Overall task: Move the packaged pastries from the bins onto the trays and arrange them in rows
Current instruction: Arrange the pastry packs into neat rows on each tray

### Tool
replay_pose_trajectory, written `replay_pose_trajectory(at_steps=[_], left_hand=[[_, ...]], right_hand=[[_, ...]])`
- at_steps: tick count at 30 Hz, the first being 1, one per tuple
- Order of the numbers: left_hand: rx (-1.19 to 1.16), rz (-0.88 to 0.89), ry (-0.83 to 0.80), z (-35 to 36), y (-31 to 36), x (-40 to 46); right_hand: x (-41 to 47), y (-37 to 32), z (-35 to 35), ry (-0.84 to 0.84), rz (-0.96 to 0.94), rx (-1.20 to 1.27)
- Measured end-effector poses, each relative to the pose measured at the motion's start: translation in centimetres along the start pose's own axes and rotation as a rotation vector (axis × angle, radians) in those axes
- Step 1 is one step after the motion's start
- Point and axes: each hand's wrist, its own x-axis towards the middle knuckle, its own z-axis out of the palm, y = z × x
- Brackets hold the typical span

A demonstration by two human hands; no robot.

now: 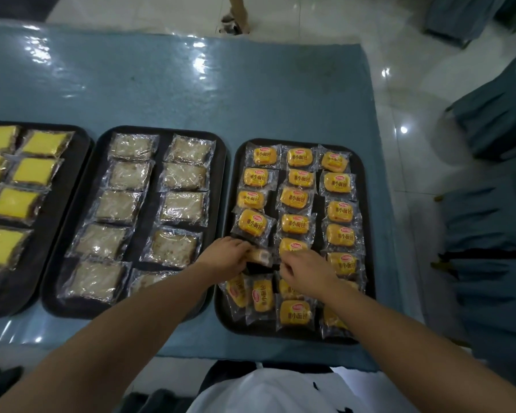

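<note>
Plastic wrap: crinkly, slippery, so you pinch the edge.
Bun pack [259, 255]: light, squashy, over the right tray [221, 308].
Left hand [225, 253]: you pinch its end.
Right hand [306, 268]: curled; hold unclear.

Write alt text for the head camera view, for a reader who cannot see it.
Both hands reach over the right tray of small orange bread packets: the left hand holds one packet and the right hand pinches at another. Two more black trays to the left hold pale pastries and yellow cakes in rows on a blue table.
</note>
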Motion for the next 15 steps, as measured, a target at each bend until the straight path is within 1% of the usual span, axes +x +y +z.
replay_pose_trajectory(at_steps=[3, 4, 6, 8, 11, 15], left_hand=[[-0.456, -0.188, 0.02, -2.5, 0.7, -0.4], [-0.572, -0.233, 0.027, -3.1, 0.7, -0.4], [-0.709, -0.281, 0.015, -3.9, 0.1, -0.5], [-0.79, -0.299, -0.027, -4.4, -0.1, -0.7], [-0.828, -0.306, -0.074, -4.7, 0.0, -0.9], [-0.819, -0.29, -0.073, -4.8, 0.6, -1.4]], right_hand=[[0.5, -0.5, -0.4, 0.057, 0.063, 0.085], [0.8, -0.6, -0.6, 0.081, 0.093, 0.146], [1.3, -1.0, -1.1, 0.086, 0.158, 0.295], [1.9, -1.5, -1.5, 0.054, 0.214, 0.448], [2.6, -2.7, -1.7, 0.036, 0.29, 0.656], [3.3, -3.5, -0.9, 0.031, 0.402, 0.782]])
